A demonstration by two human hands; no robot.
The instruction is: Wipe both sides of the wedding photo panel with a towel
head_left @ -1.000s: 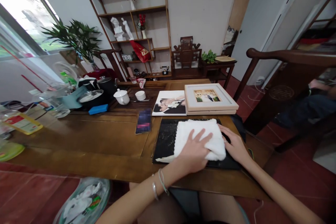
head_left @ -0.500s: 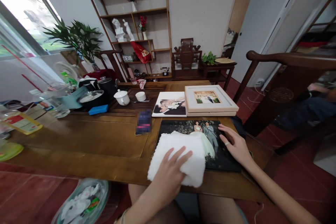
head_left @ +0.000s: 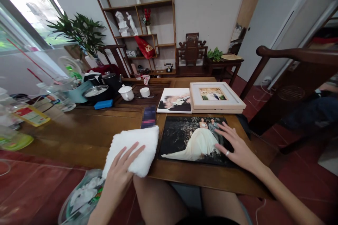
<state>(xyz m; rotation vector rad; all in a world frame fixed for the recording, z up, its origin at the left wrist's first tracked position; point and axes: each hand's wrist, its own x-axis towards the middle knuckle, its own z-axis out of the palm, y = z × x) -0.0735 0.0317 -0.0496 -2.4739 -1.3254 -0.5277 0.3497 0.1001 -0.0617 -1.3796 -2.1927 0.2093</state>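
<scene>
Towel (head_left: 129, 139) is at nine o'clock of the photo panel (head_left: 195, 140), in the left hand (head_left: 120, 169), fingers fanned across its top (thumb hidden). Right hand (head_left: 239, 151) is at the panel's three o'clock, fingers wide over that edge; whether they touch cannot be told. From the panel, phone (head_left: 148, 115) lies at ten, unframed print (head_left: 176, 102) at eleven, framed photo (head_left: 213, 94) at one.
</scene>
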